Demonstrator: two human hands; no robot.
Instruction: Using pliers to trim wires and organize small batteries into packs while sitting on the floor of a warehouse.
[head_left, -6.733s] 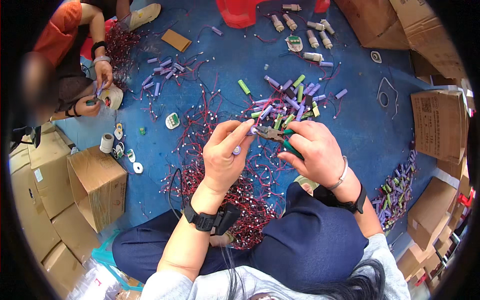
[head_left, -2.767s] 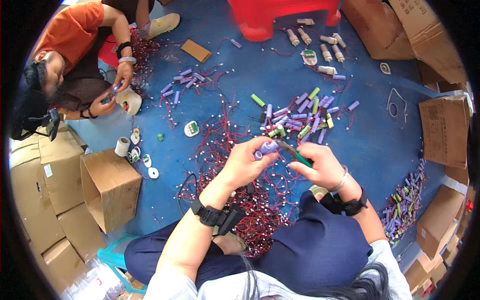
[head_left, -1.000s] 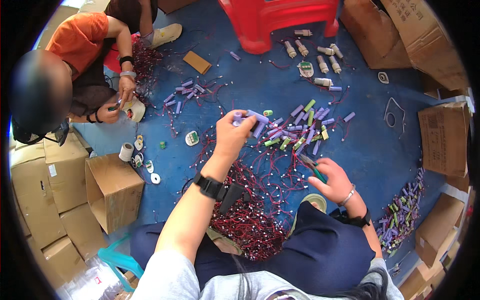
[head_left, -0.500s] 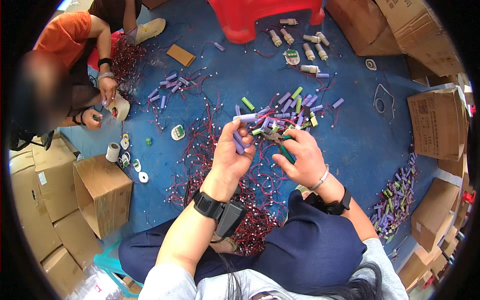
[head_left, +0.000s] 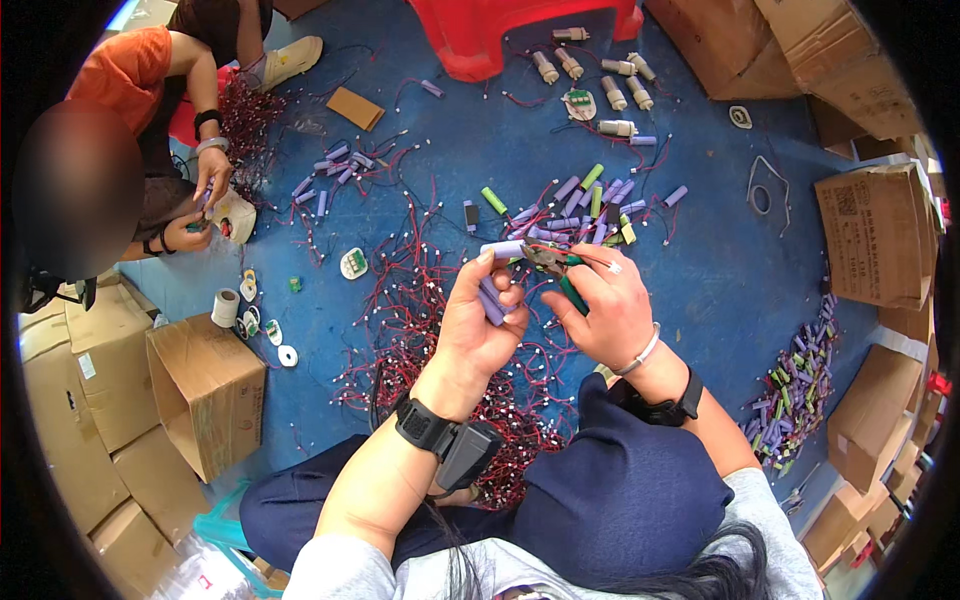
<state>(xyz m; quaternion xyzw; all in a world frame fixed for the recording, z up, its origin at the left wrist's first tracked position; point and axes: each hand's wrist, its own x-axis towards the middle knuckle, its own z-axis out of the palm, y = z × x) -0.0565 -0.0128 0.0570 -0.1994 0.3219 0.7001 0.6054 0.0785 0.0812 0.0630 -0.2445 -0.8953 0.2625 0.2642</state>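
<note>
Between thumb and finger, my left hand (head_left: 481,315) grips a purple cylindrical battery (head_left: 503,250); more purple cells (head_left: 491,300) are tucked in the same palm. My right hand (head_left: 608,310) is closed round cutting pliers (head_left: 570,290) with green handles. Their metal jaws (head_left: 545,257) meet the wire end of the upper battery. A red wire with a white plug (head_left: 614,267) lies over my right fingers. Just beyond, a loose heap of purple and green batteries (head_left: 570,205) with wires lies on the blue floor. A tangle of red and black wires with white plugs (head_left: 400,350) spreads below my hands.
A co-worker (head_left: 130,130) in orange sits at the far left, handling a small purple cell. Cardboard boxes (head_left: 205,390) line both sides. A red stool (head_left: 475,40) and several small motors (head_left: 615,95) stand ahead. More batteries (head_left: 795,390) are piled at right.
Both hands have come slightly nearer, away from the battery heap. The pliers' jaws now sit at the end of the held battery. The co-worker's two hands have drawn together.
</note>
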